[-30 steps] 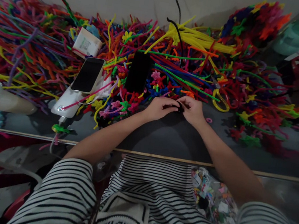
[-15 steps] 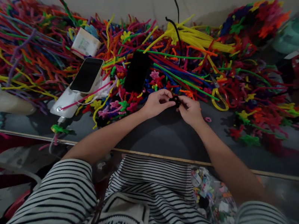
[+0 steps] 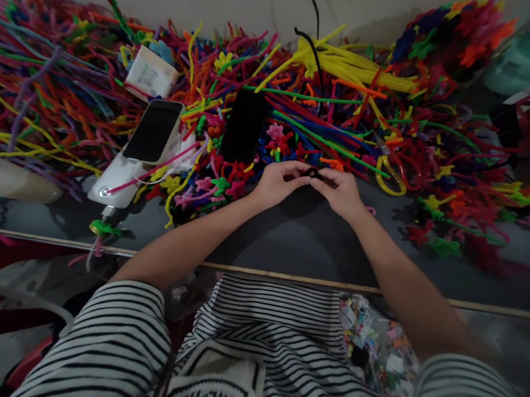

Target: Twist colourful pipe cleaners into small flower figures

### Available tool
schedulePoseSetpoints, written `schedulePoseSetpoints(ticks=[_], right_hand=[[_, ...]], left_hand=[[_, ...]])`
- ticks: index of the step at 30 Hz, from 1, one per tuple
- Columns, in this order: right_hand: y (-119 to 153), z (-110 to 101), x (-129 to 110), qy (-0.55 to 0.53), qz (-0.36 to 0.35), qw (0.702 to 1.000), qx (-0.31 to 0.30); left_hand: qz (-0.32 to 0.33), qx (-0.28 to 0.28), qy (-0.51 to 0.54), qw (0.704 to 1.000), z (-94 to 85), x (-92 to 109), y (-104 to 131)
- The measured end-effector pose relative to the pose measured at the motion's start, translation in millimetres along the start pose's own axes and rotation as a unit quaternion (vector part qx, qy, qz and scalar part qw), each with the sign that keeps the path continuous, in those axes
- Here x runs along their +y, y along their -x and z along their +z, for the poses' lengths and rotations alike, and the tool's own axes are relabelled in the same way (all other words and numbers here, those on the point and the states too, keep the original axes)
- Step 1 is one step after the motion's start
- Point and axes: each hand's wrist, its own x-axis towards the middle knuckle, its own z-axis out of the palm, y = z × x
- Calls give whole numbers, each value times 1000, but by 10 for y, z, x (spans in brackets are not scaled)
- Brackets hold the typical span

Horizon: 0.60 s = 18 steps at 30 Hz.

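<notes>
Small black piece (image 3: 316, 170) sits between the two sets of fingertips: just right of the left hand (image 3: 274, 185), just left of the right hand (image 3: 345, 194), neither nearer. Both pinch it, thumbs and fingers nearly closed. Mostly hidden, so can't read its long axis. Black phone (image 3: 245, 127) lies left and farther back

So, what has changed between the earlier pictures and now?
The small black piece, its shape mostly hidden by fingers, has moved slightly leftward and away from the body, with the left hand and right hand gripping it throughout. The small pink ring is now partly hidden. Yellow-handled metal scissors and flat black rectangular phone: unchanged.
</notes>
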Motion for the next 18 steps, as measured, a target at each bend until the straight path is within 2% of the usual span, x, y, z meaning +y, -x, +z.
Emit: schedulePoseSetpoints(ticks=[2, 4, 7, 9, 13, 18], right_hand=[[-11, -16, -8, -22, 16, 1000, -6], [-17, -35, -15, -38, 35, 998, -20], [-25, -60, -17, -43, 65, 996, -44], [-28, -79, -17, -42, 78, 994, -70], [-32, -135, -22, -35, 97, 986, -133], [-37, -195, -36, -17, 86, 983, -161]], left_hand=[[33, -19, -37, 999, -28, 27, 14], [89, -28, -118, 989, -81, 50, 15], [186, -50, -252, 949, -181, 53, -18], [232, -82, -300, 922, -242, 40, -55], [297, -143, -306, 893, -319, 39, -105], [296, -160, -282, 899, -334, 72, -96]])
